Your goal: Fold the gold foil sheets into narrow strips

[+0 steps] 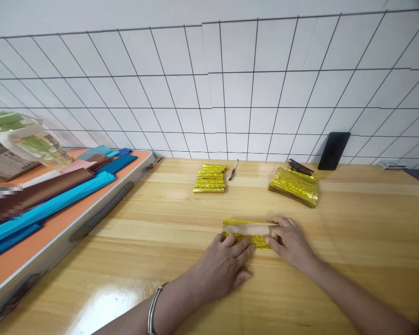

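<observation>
A sheet of gold foil paper [247, 229] lies on the wooden table in front of me, its pale inner side showing between gold bands along the far and near edges. My left hand [226, 263] rests on the near band, fingers stretched over the foil and thumb apart on the table side. At the sheet's right end, my right hand [288, 242] has thumb and fingers closed on the paper. Farther back lie a row of narrow folded gold strips [210, 178] and, to the right, a thicker stack of gold foil paper [293, 186].
A pen [233, 170] lies beside the strips. Behind the stack are a dark clip-like object [300, 166] and a black phone-like slab [334, 150] against the tiled wall. To the left, a raised orange surface [101, 197] carries fabric rolls [91, 190], a cardboard box [7, 163] and a green-lidded container [7, 120].
</observation>
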`<state>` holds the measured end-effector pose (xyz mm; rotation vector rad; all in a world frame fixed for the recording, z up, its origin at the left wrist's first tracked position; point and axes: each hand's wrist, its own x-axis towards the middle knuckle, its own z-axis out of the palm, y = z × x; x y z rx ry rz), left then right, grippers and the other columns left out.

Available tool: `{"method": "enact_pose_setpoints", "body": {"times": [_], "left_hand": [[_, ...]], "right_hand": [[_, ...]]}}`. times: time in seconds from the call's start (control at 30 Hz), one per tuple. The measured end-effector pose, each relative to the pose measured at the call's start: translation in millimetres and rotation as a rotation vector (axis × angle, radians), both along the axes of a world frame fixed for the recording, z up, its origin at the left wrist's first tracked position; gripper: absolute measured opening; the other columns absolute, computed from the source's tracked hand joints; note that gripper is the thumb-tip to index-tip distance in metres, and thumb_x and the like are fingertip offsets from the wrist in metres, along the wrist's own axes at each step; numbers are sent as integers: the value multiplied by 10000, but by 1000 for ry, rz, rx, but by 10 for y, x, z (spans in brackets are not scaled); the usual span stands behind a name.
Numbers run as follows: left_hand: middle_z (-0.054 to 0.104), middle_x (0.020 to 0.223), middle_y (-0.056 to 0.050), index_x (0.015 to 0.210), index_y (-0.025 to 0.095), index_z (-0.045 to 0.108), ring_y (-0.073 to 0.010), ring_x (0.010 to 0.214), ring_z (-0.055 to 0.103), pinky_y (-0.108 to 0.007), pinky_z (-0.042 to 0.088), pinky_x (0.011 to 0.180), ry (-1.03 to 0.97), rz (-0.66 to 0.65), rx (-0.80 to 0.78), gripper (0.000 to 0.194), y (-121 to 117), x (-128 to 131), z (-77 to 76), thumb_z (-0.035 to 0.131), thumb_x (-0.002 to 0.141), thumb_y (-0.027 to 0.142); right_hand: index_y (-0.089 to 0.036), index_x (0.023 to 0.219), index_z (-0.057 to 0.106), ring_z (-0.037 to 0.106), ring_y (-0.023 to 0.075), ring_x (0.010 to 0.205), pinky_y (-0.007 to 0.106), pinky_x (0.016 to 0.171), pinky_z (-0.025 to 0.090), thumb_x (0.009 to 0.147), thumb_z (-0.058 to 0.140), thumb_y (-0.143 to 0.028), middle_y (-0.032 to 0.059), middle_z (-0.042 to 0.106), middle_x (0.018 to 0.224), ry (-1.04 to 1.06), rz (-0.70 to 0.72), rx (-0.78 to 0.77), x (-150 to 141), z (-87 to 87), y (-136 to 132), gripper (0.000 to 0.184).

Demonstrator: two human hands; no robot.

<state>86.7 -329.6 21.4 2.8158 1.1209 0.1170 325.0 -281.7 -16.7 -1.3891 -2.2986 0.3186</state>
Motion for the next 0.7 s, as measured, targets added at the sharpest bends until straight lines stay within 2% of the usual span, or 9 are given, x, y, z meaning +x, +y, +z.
{"method": "enact_pose_setpoints", "body": {"times": [0.17,0.3,0.37,0.4,0.47,0.5,0.57,0.7], "left_hand": [[445,1348,-63,1339,252,363,-240,1038,441,-377,328,847,-8,15,-10,507,-5,11,26,400,883,470],[443,1352,-41,1316,261,393,-249,1056,428,-380,330,855,-25,17,-20,485,-8,11,30,409,880,471],[443,1354,-29,1313,264,397,-255,1076,418,-383,328,863,-41,17,-26,481,-4,7,24,408,880,472],[446,1352,-25,1315,266,394,-257,1085,413,-386,325,873,-49,15,-30,483,-2,5,21,410,879,473],[454,1345,-21,1320,268,387,-257,1095,409,-394,313,901,-65,14,-36,489,5,0,13,419,875,468],[456,1343,-22,1321,267,388,-257,1098,409,-398,307,913,-72,14,-38,490,8,-3,10,424,873,465],[459,1339,-32,1318,262,395,-257,1100,411,-401,302,924,-80,14,-41,488,13,-9,8,429,872,457],[496,1303,-44,1324,255,394,-255,1096,421,-401,310,919,-77,3,-60,496,23,-22,26,435,870,451]], "right_hand": [[-212,647,505,505,242,944,393,787,412,756,567,-246,67,577,1005,7,-43,61,70,37,-20,130],[-204,778,563,484,250,953,417,847,389,790,550,-244,93,569,965,-26,-70,250,109,157,-127,44],[-212,815,591,489,245,934,426,867,371,811,539,-249,83,584,932,-74,-16,336,79,227,-225,64],[-222,839,606,497,237,914,426,873,364,819,537,-252,70,599,913,-108,57,366,48,254,-279,77],[-244,927,624,507,231,902,407,854,373,838,528,-265,51,627,903,-205,248,353,-41,280,-379,133],[-240,1014,616,507,239,922,410,854,374,847,518,-277,57,634,939,-255,288,332,-92,275,-417,197],[-205,1128,588,506,263,951,427,851,379,855,511,-319,87,627,1048,-321,247,309,-185,230,-462,306],[-152,1134,602,481,299,1059,459,913,347,825,568,-341,120,621,1116,-409,223,278,-251,86,-464,363]]}}
